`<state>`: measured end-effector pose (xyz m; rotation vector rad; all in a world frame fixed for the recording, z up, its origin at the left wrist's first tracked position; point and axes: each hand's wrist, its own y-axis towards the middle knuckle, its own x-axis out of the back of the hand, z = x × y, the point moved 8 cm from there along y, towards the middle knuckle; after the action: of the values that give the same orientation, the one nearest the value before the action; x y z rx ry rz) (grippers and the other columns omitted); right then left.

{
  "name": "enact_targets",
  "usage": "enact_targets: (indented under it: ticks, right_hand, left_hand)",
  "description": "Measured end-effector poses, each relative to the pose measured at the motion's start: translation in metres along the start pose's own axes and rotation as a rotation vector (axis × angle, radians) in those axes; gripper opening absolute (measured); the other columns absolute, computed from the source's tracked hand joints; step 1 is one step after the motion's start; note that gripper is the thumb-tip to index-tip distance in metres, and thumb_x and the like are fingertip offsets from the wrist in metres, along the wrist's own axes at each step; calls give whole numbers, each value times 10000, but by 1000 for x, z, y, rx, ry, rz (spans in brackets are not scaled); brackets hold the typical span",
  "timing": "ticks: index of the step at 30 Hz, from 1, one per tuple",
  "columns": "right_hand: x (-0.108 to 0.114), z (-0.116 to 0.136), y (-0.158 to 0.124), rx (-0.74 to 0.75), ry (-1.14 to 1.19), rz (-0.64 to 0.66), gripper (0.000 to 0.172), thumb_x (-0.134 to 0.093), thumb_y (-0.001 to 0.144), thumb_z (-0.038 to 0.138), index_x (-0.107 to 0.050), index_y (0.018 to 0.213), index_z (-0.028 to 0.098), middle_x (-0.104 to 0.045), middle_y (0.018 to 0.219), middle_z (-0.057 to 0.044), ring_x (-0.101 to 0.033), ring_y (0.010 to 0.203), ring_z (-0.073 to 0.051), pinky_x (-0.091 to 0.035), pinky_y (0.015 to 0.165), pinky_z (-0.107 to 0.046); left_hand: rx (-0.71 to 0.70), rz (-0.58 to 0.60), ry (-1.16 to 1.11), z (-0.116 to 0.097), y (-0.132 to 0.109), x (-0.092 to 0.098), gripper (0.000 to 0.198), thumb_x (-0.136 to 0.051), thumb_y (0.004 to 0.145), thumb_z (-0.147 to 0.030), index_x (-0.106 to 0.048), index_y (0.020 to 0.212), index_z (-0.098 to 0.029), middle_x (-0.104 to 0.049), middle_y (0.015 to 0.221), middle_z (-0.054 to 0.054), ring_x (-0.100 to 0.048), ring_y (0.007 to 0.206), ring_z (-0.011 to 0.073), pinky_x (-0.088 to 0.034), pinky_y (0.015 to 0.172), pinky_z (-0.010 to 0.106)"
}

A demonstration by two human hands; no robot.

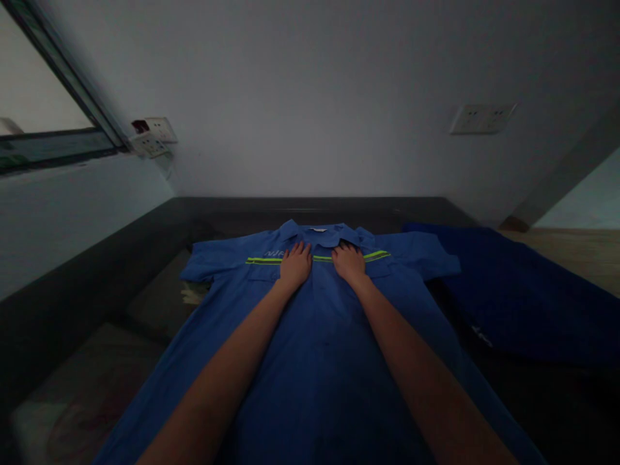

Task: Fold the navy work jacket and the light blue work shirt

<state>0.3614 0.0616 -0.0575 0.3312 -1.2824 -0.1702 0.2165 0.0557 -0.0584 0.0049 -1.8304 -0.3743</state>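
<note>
A blue short-sleeved work shirt lies spread out with its front up and its collar at the far end. Yellow-green stripes cross its chest, and pale lettering shows on the left side. My left hand rests on the chest just below the collar, over the stripe, fingers stretched out. On the other side of the button front, my right hand lies flat with its fingertips at the collar's lower edge. Both palms are down on the cloth and neither hand grips it, as far as I can see.
Under the shirt is a dark table whose back edge meets the wall. A darker blue cloth lies at the right. Sockets sit on the wall at right, and more sockets are near the window frame at left.
</note>
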Motion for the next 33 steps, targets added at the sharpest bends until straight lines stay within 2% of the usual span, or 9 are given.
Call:
enact_targets:
  ticks: [6,9,11,14,19,22,25,29,33]
  right_hand:
    - [5,3,0,14,-15,6,286,-410,932,261,-656,1064,204,-630,1189,-129,-528,1107,-276,-369,931,-453]
    - [15,9,-4,47,-11,10,283,-415,930,231,-642,1083,161,-648,1132,-151,-547,1077,-272,-379,926,-434]
    - [25,17,-11,92,-7,10,290,-426,921,193,-617,1135,149,-631,1169,-149,-524,1123,-263,-344,974,-432]
    - [42,33,-29,173,3,25,304,-468,899,169,-606,1169,156,-598,1236,-125,-493,1170,-242,-320,1015,-395]
    - [64,55,-74,265,20,86,266,-529,885,234,-648,1114,167,-646,1105,-101,-558,1040,-220,-422,913,-310]
    - [63,59,-99,286,17,135,351,-541,889,298,-601,1204,156,-608,1204,-123,-538,1092,-250,-430,925,-352]
    - [51,56,-116,283,14,172,428,-513,909,334,-543,1284,129,-541,1322,-145,-486,1191,-278,-397,984,-401]
    - [41,51,-126,302,59,140,429,-476,929,324,-526,1307,128,-500,1376,-143,-421,1271,-279,-329,1052,-437]
    - [45,48,-126,302,140,89,397,-489,921,301,-548,1274,129,-528,1339,-153,-441,1253,-263,-337,1045,-422]
  left_hand:
    - [-8,-32,0,-2,-1,2,421,-389,937,-241,-461,1349,-192,-431,1440,119,-350,1349,248,-248,1104,454]
    - [-10,-59,-11,-3,-2,5,405,-404,929,-233,-481,1325,-196,-457,1417,124,-368,1335,245,-261,1097,446]
    - [-7,-87,-22,-4,-3,8,390,-414,924,-229,-494,1305,-195,-476,1396,131,-393,1315,246,-276,1087,442]
    - [-14,-140,-49,-5,-5,16,371,-441,906,-208,-509,1270,-181,-504,1353,146,-442,1264,259,-302,1063,450]
    - [-154,-194,-139,-21,-12,37,397,-422,859,-73,-541,1219,-189,-546,1283,97,-460,1226,212,-310,1064,382]
    - [-251,-181,-200,-35,-23,50,395,-406,844,-43,-569,1165,-206,-563,1243,58,-483,1194,177,-348,1033,317]
    - [-281,-140,-237,-40,-39,57,317,-395,874,-95,-581,1105,-206,-597,1156,55,-566,1055,170,-423,933,288]
    - [-243,-56,-235,-31,-64,54,197,-474,842,-137,-583,995,-197,-637,937,43,-609,845,174,-468,769,267]
    - [-182,-1,-209,-17,-85,43,150,-492,808,-105,-569,913,-178,-630,817,37,-600,753,173,-461,696,261]
